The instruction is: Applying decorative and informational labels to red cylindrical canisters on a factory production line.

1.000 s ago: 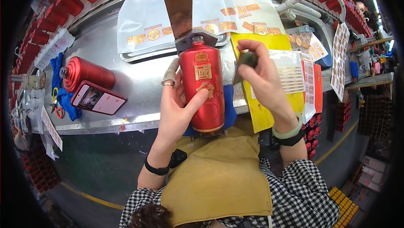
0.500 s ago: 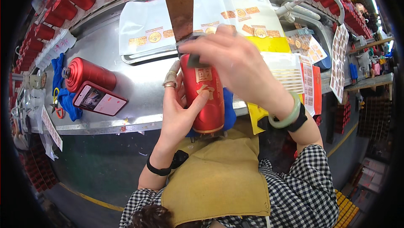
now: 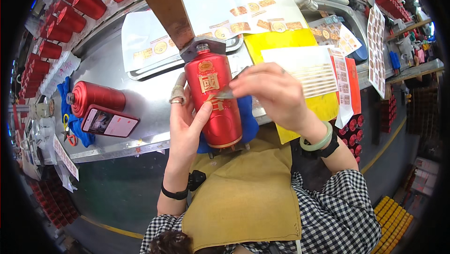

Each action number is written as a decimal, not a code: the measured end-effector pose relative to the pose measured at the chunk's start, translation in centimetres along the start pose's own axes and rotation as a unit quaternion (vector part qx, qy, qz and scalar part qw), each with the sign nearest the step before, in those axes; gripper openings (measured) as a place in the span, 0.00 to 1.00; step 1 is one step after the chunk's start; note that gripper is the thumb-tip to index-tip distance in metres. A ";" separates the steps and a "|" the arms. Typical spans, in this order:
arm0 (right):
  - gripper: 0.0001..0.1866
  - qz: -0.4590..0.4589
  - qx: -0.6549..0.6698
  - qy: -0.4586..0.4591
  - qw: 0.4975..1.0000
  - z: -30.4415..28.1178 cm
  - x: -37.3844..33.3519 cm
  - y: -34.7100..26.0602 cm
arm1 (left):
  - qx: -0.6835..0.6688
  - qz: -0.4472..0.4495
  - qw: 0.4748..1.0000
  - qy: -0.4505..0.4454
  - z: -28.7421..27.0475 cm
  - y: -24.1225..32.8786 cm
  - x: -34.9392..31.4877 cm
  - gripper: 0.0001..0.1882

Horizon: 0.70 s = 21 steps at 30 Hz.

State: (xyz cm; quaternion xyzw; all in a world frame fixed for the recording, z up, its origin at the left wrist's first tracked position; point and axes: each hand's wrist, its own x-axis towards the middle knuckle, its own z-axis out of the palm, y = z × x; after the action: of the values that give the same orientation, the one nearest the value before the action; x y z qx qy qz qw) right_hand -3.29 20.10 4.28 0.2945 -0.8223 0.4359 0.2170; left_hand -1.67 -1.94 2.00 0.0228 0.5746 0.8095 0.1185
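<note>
A red bottle [image 3: 224, 125] with gold characters and a round gold emblem lies with its neck pointing away from me, against a dark bracket [image 3: 213, 47]. My left hand [image 3: 182, 125] is closed around its left side, the thumb pressing beside the lower gold character; one finger wears a pale wrap. In my right hand [image 3: 276, 90] is a thin, dark flat scraper [image 3: 227, 92], pinched by the fingers, its edge at the bottle's face between the two characters. Blue cloth [image 3: 248, 113] sits beneath the bottle.
A brown bar [image 3: 161, 5] slants down to the bracket. To the left are another red bottle [image 3: 98, 96], a phone [image 3: 110, 120] and scissors [image 3: 68, 132]. Clear sheets of gold stickers [image 3: 253, 17] lie beyond; a yellow folder [image 3: 323, 108] lies to the right.
My right hand has moved from the bottle's neck end toward me and right, uncovering the neck and emblem. My left hand keeps its hold. The whole view has shifted slightly.
</note>
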 end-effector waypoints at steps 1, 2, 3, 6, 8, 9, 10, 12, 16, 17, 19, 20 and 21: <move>0.14 0.001 0.001 0.003 1.000 0.1 -0.8 0.0 | 0.002 -0.001 1.000 -0.001 0.1 0.1 0.0 0.40; 0.14 -0.006 -0.011 -0.010 1.000 -0.1 -1.6 0.0 | 0.002 -0.003 1.000 0.003 0.2 0.2 -0.1 0.40; 0.14 -0.013 -0.023 -0.024 0.999 -0.3 -2.3 0.0 | 0.001 -0.005 1.000 0.008 0.2 0.2 -0.1 0.40; 0.13 -0.015 -0.010 -0.049 0.999 -0.9 -3.4 -0.6 | 0.005 -0.008 1.000 0.008 0.1 0.1 -0.1 0.39; 0.14 -0.009 0.023 -0.104 0.994 -1.8 -3.5 -0.4 | 0.012 -0.009 1.000 0.005 -0.1 0.2 -0.1 0.39; 0.14 -0.006 0.023 -0.101 0.995 -1.7 -3.4 -0.7 | 0.016 -0.010 1.000 0.001 -0.1 0.2 -0.1 0.38; 0.15 0.087 0.065 -0.058 0.992 -1.4 -3.2 -1.1 | 0.019 -0.013 1.000 -0.002 -0.1 0.2 -0.1 0.38; 0.16 0.220 0.133 -0.004 0.966 -0.8 -2.6 -1.4 | -0.030 -0.026 0.999 0.008 0.0 0.2 0.0 0.37; 0.17 0.169 0.126 0.023 0.977 0.8 -1.6 -1.2 | 0.001 -0.020 1.000 0.021 0.2 0.0 0.0 0.36; 0.17 0.169 0.128 0.025 0.977 1.1 -1.5 -1.1 | 0.003 -0.018 1.000 0.020 0.2 0.0 0.0 0.36; 0.17 0.123 0.063 -0.009 0.990 1.5 -1.4 -0.6 | 0.006 -0.019 1.000 0.018 0.3 0.1 -0.1 0.36; 0.15 0.132 0.047 0.028 0.990 1.7 -1.1 -0.3 | 0.007 -0.022 1.000 0.017 0.4 0.2 -0.1 0.36; 0.15 0.132 0.049 0.029 0.990 1.7 -0.8 0.0 | 0.008 -0.023 1.000 0.018 0.4 0.3 -0.1 0.36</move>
State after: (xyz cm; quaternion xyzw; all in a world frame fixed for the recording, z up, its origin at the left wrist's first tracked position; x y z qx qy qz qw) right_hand -2.87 18.95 2.91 0.1806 -0.8253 0.5085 0.1664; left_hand -1.57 -1.62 2.40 -0.0043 0.5834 0.8022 0.1269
